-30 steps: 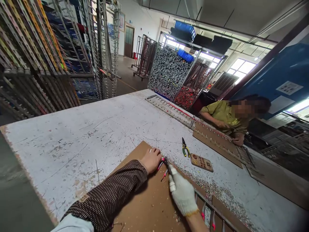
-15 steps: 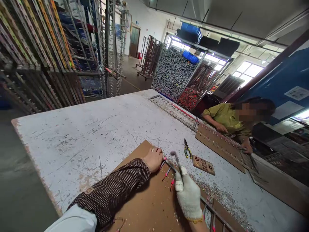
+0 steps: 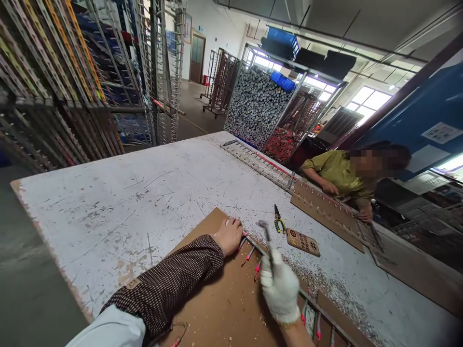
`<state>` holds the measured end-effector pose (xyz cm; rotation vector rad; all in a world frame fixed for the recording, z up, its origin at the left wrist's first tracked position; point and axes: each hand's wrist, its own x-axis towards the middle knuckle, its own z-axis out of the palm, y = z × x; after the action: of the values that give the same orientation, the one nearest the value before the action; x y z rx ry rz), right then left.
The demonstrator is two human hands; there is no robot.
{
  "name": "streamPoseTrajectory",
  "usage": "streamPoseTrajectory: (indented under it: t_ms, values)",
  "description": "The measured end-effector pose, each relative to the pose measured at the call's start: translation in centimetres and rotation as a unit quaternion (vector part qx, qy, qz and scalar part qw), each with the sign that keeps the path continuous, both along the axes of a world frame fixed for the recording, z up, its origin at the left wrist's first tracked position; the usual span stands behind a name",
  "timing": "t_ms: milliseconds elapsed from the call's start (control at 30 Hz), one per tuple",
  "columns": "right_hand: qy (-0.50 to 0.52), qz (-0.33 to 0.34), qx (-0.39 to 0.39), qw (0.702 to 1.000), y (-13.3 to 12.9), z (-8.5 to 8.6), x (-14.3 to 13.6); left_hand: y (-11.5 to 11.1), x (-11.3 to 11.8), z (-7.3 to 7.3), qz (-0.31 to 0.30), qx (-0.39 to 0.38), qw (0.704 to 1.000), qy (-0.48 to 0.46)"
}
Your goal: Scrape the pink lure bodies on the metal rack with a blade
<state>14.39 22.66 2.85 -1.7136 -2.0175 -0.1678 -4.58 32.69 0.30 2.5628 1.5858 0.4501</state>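
Note:
My bare left hand (image 3: 230,236), in a dark checked sleeve, rests with fingers curled over the end of a metal rack bar (image 3: 257,246). Pink-tipped prongs (image 3: 248,256) stick out from the bar over a brown board (image 3: 220,299). A white knitted glove covers my right hand (image 3: 280,286), which is closed around a slim metal hammer-like tool (image 3: 267,235). The tool's small grey head is raised above the bar, a little blurred. Behind my right hand the bar is hidden, and it shows again at lower right.
Pliers (image 3: 279,220) and a brown phone-shaped case (image 3: 303,242) lie beyond my right hand. Paint chips (image 3: 333,289) litter the white table (image 3: 119,202). Across it a co-worker (image 3: 336,173) handles another prong rack (image 3: 325,202). Tall racks (image 3: 54,82) stand at left.
My right hand has shifted slightly down and left, and the tool's angle has changed a little. My left hand keeps its place on the bar. The view has turned slightly.

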Motion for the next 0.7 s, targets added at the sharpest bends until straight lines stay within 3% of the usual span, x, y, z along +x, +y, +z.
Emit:
streamPoseTrajectory:
  t_ms: [100, 267, 467, 700]
  values:
    - [-0.041, 0.021, -0.073, 0.996, 0.5, -0.1, -0.5, 0.1, 0.0, -0.3, 0.003, 0.009, 1.0, 0.001]
    - [0.034, -0.032, 0.058, 0.997, -0.1, 0.8, -0.3, 0.1, 0.1, -0.4, -0.001, 0.013, 1.0, -0.009]
    - [-0.135, 0.008, -0.14, 0.981, 0.9, -0.9, -0.9, 0.1, 0.1, -0.2, 0.007, 0.011, 1.0, -0.01]
    - [-0.122, 0.002, -0.145, 0.982, 1.4, -1.5, -0.3, 0.4, -1.1, 0.1, -0.028, 0.006, 0.999, -0.035]
